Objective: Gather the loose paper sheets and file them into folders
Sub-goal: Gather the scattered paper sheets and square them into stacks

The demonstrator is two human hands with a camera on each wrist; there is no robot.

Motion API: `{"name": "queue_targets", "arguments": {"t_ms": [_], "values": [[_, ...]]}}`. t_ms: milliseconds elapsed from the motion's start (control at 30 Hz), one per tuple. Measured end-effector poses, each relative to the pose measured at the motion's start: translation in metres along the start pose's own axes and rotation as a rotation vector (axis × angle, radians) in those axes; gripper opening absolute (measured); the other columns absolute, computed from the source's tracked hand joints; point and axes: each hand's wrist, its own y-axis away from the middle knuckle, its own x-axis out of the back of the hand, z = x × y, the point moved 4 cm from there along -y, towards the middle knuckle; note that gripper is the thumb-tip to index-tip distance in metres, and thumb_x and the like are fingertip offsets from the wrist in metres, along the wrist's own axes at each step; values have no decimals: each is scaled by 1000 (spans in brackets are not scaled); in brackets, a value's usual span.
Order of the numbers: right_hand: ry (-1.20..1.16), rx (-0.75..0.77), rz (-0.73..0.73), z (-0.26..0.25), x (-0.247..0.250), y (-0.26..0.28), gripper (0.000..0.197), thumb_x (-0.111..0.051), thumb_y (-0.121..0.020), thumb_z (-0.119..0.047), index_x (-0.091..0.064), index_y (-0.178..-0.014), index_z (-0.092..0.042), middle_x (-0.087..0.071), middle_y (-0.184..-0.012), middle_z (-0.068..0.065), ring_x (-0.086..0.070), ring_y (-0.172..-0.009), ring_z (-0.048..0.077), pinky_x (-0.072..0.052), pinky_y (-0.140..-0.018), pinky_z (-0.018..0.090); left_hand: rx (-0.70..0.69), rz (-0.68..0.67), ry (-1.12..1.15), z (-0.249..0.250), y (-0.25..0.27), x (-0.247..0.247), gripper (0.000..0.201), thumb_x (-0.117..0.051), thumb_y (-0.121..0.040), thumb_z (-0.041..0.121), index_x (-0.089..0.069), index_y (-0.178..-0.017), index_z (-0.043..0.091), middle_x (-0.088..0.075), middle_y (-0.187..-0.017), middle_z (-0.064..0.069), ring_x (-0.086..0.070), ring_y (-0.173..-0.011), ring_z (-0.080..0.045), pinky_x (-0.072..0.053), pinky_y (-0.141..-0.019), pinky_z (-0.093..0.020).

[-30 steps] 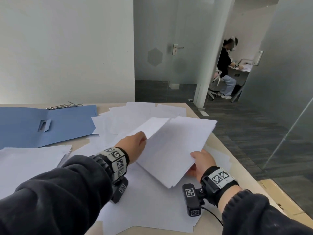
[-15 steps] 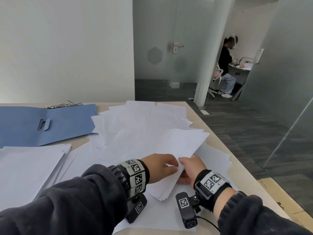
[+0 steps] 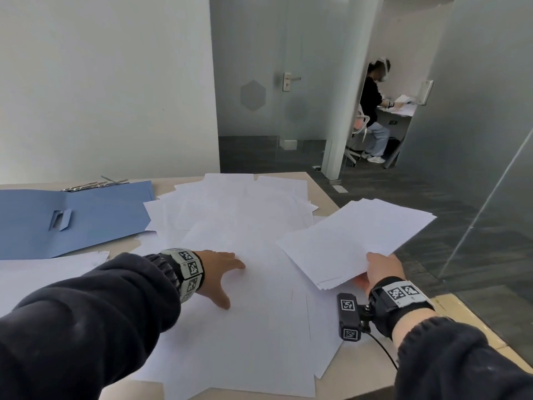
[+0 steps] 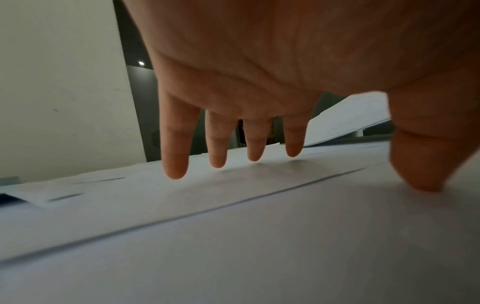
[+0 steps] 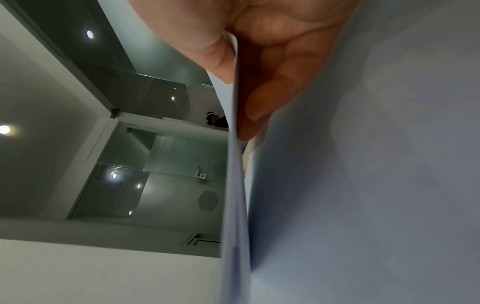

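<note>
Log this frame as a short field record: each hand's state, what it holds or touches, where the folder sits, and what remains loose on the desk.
left hand: fingers spread and straight, reaching onto the loose sheets; the wrist view shows the fingertips at the paper
right hand: pinches the held stack at its near edge, thumb on top
held stack: lifted, tilted, jutting past the desk's right edge
blue folder: lies open flat at far left of the desk
loose sheets: many overlapping, spread across the desk centre
background: a seated person in the next room
</note>
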Motion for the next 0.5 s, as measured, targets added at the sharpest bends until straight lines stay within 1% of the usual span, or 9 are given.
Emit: {"name": "queue_targets", "arguments": {"t_ms": [67,100,133,167,267,333,433,500], "values": [[-12,-6,2,-1,2,7,39,-55,-92,-14,-52,-127,4,-61,-121,28,-66,-105,43,-57,-87,60,5,-41,-1,0,-2,0,109,-73,-63,74,-14,-152,49,-4,-165,15,-20,-150,-19,-19,-121,-45],[-18,-12,12,0,3,7,40,-55,-92,-14,-52,-127,4,-61,-121,27,-65,-101,42,-57,-88,60,13,-49,7,0,-4,0,115,-73,-59,77,-11,-152,49,-3,-165,15,-18,-151,-19,-18,-121,-46],[-34,-16,4,0,4,9,39,-54,-94,-13,-51,-129,4,-61,-119,27,-64,-96,39,-56,-89,61,26,-59,9,2,-4,0,120,-73,-56,79,-10,-153,49,-4,-165,14,-18,-151,-20,-18,-121,-47],[-49,-23,2,0,4,10,39,-54,-95,-12,-51,-129,5,-60,-122,28,-61,-93,35,-55,-90,62,28,-54,5,2,-6,-1,122,-74,-53,80,-11,-152,48,-7,-165,13,-20,-150,-22,-21,-120,-48],[-86,-42,-1,1,2,12,37,-53,-97,-11,-50,-131,5,-56,-133,32,-57,-92,32,-53,-94,63,35,-12,-15,4,-8,0,116,-77,-49,77,-24,-147,45,-25,-154,14,-31,-139,-23,-36,-111,-48],[-127,-53,-17,1,1,13,38,-51,-99,-9,-48,-135,4,-53,-136,31,-56,-93,32,-54,-94,59,40,9,-19,5,-7,3,111,-79,-51,74,-29,-145,44,-30,-148,13,-35,-135,-22,-40,-106,-47],[-172,-62,-32,2,0,11,40,-49,-101,-8,-45,-139,2,-51,-140,30,-55,-87,29,-54,-90,52,37,12,-21,7,-5,7,109,-79,-54,72,-28,-146,44,-31,-148,12,-36,-135,-21,-41,-105,-47],[-176,-58,-32,1,0,13,40,-49,-100,-9,-44,-139,1,-50,-141,29,-55,-91,30,-54,-89,52,24,6,-11,10,-6,9,113,-79,-55,72,-22,-149,46,-25,-154,14,-32,-140,-22,-37,-110,-48]]}}
